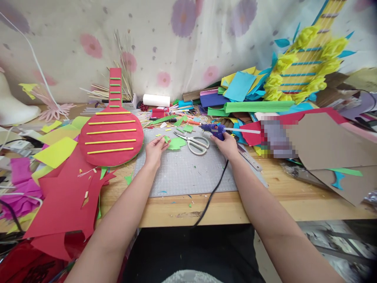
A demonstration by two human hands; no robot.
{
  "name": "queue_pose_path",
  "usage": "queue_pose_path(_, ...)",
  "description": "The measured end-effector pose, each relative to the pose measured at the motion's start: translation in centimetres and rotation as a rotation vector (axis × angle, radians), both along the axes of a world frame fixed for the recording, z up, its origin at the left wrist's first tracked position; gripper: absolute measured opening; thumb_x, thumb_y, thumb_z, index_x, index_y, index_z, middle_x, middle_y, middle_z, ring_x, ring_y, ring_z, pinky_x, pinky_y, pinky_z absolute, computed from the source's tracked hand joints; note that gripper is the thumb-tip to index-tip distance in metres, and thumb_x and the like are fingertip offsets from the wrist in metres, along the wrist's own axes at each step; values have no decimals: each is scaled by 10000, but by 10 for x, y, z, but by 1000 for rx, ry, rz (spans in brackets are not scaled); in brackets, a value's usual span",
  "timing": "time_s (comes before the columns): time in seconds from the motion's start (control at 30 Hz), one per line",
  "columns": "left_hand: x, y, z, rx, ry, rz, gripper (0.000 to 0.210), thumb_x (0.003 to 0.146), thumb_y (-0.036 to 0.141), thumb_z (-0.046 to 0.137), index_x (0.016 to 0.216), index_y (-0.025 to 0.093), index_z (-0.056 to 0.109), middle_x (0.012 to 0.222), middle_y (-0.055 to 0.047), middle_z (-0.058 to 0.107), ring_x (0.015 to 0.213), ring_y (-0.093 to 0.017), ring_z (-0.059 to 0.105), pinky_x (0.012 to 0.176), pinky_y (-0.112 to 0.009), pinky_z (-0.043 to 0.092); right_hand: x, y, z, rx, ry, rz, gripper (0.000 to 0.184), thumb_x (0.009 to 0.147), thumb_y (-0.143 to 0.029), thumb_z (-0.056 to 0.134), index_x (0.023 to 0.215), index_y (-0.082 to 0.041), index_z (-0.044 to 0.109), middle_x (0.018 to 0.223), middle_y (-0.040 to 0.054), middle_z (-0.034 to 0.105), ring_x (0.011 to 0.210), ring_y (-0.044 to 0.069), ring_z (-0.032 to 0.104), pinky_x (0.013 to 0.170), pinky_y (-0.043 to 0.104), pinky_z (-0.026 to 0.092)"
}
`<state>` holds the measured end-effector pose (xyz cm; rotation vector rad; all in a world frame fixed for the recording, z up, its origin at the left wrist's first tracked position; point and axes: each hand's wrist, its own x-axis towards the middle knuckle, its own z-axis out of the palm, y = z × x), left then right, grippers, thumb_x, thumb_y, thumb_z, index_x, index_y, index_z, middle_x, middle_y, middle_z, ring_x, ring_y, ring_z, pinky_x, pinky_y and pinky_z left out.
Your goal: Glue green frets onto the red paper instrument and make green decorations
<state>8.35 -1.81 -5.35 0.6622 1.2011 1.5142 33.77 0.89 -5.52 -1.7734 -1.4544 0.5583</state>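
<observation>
My left hand is closed, pinching a small green paper piece between thumb and fingers over the grey cutting mat. A larger green paper scrap lies on the mat just beside it. My right hand is wrapped round a dark blue glue gun, its nozzle pointing left and a white glue stick sticking out of its back. From the gun, a black cord runs down over the table edge. Between my hands lie grey-handled scissors, blades toward the left.
A red paper guitar shape with yellow and green strips stands at left, above red paper sheets. A yellow guitar with paper flowers leans at back right. Brown cardboard lies right. A white roll sits at the back.
</observation>
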Motion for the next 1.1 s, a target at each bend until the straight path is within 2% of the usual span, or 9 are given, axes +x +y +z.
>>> queue_pose_path(0.1, 1, 0, 0, -21, -5, -3, 98, 750, 139, 603, 835, 112, 642, 754, -58, 690, 790, -172, 687, 820, -344, 519, -9, -9, 9, 79, 336, 135, 437, 644, -498, 644, 899, -145, 622, 824, 84, 666, 668, 170, 591, 653, 332, 467)
queue_pose_path(0.17, 2, -1, 1, -35, -10, -16, 89, 753, 126, 594, 827, 109, 641, 712, -47, 682, 751, -160, 685, 818, -344, 520, -19, -19, 15, 39, 461, 286, 430, 618, -523, 667, 846, -162, 615, 728, 54, 647, 571, 137, 551, 565, 299, 447)
queue_pose_path(0.27, 4, -2, 1, -44, -19, -27, 70, 755, 119, 590, 805, 106, 636, 675, -36, 672, 688, -139, 676, 807, -339, 525, -36, -29, 19, -81, 440, 420, 376, 623, -544, 669, 741, -192, 610, 547, -5, 554, 463, 108, 468, 476, 272, 386)
queue_pose_path(0.33, 4, -2, 1, -46, -18, -28, 55, 752, 120, 592, 787, 107, 633, 673, -34, 671, 670, -133, 671, 808, -342, 525, -46, -32, 16, -138, 377, 464, 354, 639, -556, 653, 691, -209, 604, 497, -21, 510, 438, 105, 443, 457, 268, 365)
queue_pose_path(0.43, 5, -2, 0, -47, -9, -25, 51, 750, 113, 588, 772, 106, 634, 684, -33, 671, 660, -131, 668, 807, -352, 526, -53, -32, 11, -168, 319, 474, 353, 651, -568, 636, 699, -220, 598, 499, -24, 508, 429, 110, 440, 447, 268, 361)
queue_pose_path(0.63, 9, -4, 2, -58, 34, -42, 66, 715, 135, 637, 776, 111, 643, 681, -27, 674, 659, -133, 667, 771, -334, 540, -55, -31, 6, -125, 220, 453, 413, 676, -589, 602, 834, -208, 630, 543, -20, 544, 447, 109, 454, 462, 257, 373)
queue_pose_path(0.77, 9, -4, 2, -53, 35, -48, 83, 694, 153, 662, 763, 108, 648, 686, -31, 674, 663, -142, 669, 778, -349, 536, -53, -29, 2, -92, 129, 426, 450, 675, -597, 602, 881, -200, 652, 592, 0, 589, 527, 127, 509, 508, 255, 396)
queue_pose_path(0.9, 7, -3, 1, -48, 32, -35, 46, 702, 137, 643, 734, 105, 648, 665, -30, 664, 641, -142, 665, 777, -368, 533, -52, -28, -1, -88, 151, 419, 451, 670, -601, 601, 856, -193, 646, 623, 5, 610, 526, 120, 510, 504, 252, 404)
queue_pose_path(1.1, 7, -4, 1, -37, 57, -32, 88, 666, 169, 685, 724, 111, 653, 646, -27, 657, 646, -141, 659, 775, -361, 532, -49, -27, 4, -98, 268, 351, 393, 659, -580, 618, 779, -206, 609, 523, -24, 550, 417, 90, 442, 424, 242, 367)
